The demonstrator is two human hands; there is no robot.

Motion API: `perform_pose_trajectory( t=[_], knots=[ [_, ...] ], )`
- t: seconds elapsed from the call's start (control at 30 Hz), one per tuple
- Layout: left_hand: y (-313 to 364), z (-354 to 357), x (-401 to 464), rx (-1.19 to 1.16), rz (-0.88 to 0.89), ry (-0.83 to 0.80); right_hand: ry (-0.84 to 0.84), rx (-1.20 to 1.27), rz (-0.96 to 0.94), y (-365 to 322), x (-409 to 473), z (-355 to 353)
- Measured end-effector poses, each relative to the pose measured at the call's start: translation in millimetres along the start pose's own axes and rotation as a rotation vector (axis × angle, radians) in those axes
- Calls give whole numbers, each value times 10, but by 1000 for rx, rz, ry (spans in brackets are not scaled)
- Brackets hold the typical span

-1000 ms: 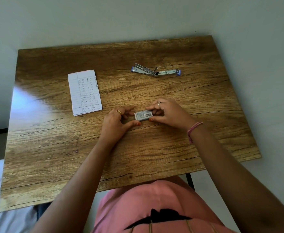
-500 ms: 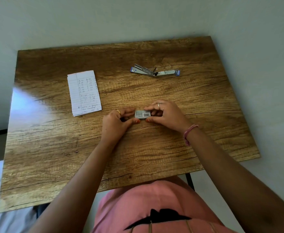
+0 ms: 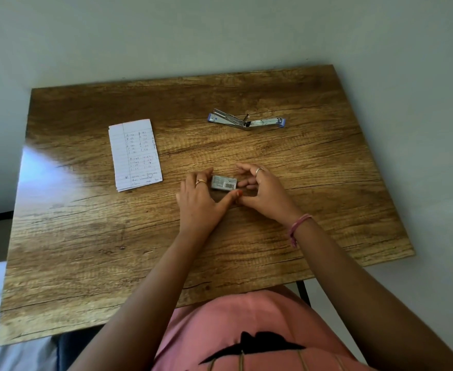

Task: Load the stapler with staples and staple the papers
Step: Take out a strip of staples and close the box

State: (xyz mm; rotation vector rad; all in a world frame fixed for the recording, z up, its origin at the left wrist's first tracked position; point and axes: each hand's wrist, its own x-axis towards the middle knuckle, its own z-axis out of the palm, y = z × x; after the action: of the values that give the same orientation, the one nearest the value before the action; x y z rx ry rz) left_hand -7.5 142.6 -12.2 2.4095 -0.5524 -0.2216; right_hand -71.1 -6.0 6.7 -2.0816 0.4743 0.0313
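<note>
Staple box (image 3: 223, 182) at table (image 3: 86, 236) centre, pinned in left hand (image 3: 197, 203) grip so it can be opened; right hand (image 3: 263, 190) loose, fingers apart beside it. Stapler (image 3: 246, 121) lies hinged open far right, ready for loading; papers (image 3: 135, 153) far left.

Single view, from a wide-angle camera worn on the person's head, looking forward and steeply down. The wooden table (image 3: 91, 236) fills the middle of the frame; its near edge lies just above the person's pink shirt (image 3: 246, 317) at the bottom, and its far edge meets a pale wall (image 3: 220, 30) at the top. Both forearms enter from the near side. The left hand (image 3: 197, 202) and right hand (image 3: 265, 191) sit close to centre. Wide-angle distortion bows the table's edges. There is no second view, so no part of the scene is shared.
</note>
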Motion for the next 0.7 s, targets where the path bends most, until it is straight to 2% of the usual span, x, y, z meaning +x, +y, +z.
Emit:
perform_pose_trajectory(
  t=[0.13, 0.23, 0.37, 0.57, 0.7],
  knots=[
    [51, 23, 43, 74, -50, -15, -18, -5, -20, -27, -31, -98],
    [48, 18, 55, 62, -53, -36, 132, -86, -111, 35, -123, -294],
    [30, 35, 35, 37, -34, -1, 283, -116, -54, 305, -256, -615],
    [34, 63, 53, 40, -46, 14, 108, -82, -31, 532, -373, -744],
    [44, 31, 79, -28, -52, 13, 110, -115, -67, 559, -335, -717]
  ],
)
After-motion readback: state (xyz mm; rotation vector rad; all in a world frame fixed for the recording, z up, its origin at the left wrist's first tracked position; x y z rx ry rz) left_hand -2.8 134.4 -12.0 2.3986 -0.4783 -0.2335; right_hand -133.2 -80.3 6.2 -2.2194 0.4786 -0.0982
